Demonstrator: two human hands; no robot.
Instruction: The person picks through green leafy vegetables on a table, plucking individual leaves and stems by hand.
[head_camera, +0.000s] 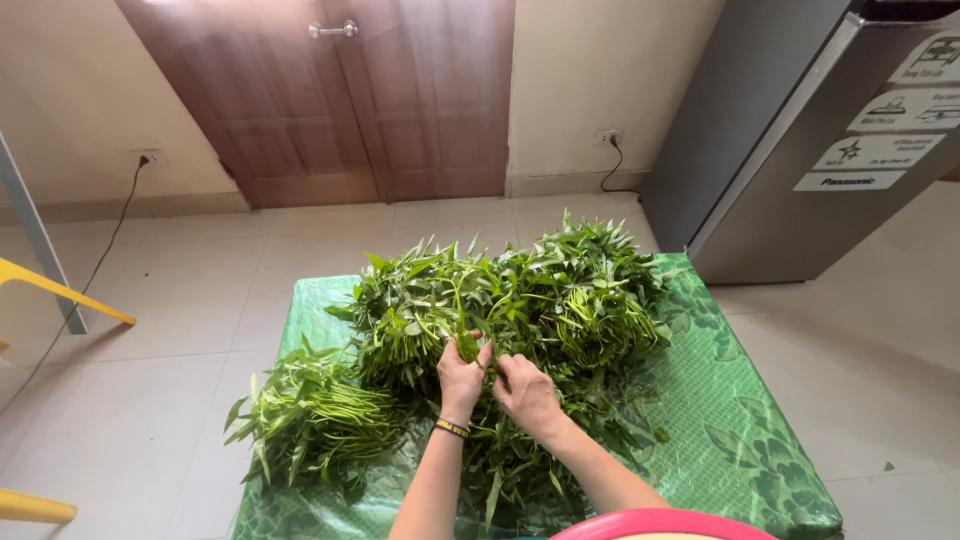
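Head view: both hands work at the near edge of the big greens heap (520, 290), which lies on a green mat (740, 400) on the floor. The left hand (462, 378) is closed round a stem (465, 340) that stands up out of the heap; the right hand (528, 395), just beside it, has its fingers curled into the same stalks, though what they pinch is hidden. A smaller, tidier bunch (320, 415) lies left of the heap, and a pink bowl rim (660, 522) shows nearer than it. This looks like sorting stems one at a time; freeing this one calls for a clean pull clear of the tangle.
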